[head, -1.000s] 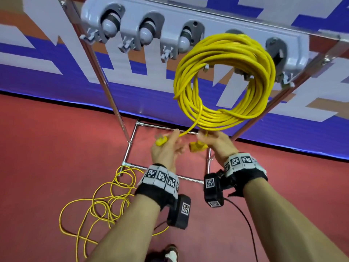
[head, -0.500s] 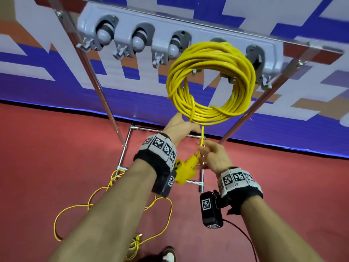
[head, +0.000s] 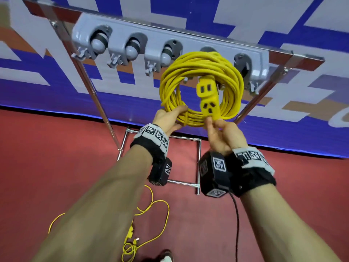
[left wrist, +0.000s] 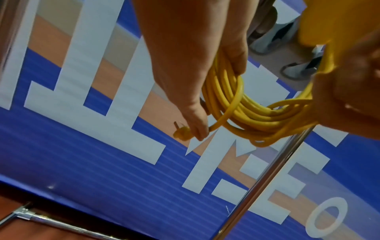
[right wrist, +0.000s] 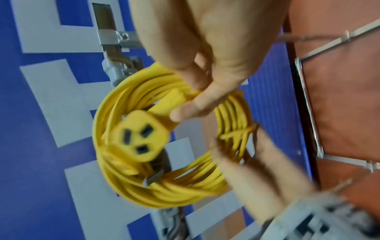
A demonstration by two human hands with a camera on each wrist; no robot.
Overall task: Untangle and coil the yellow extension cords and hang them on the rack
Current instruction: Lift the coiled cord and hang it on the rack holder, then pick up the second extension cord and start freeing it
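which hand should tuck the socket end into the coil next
Probably the right hand: it already pinches the socket block in front of the hanging coil. The left hand grips the coil's lower strands, steadying it.

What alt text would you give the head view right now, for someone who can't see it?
A coiled yellow extension cord hangs on a grey wall rack; the left hand grips the coil's bottom while the right hand holds its socket block up inside the loop. A second yellow cord lies loose on the red floor.
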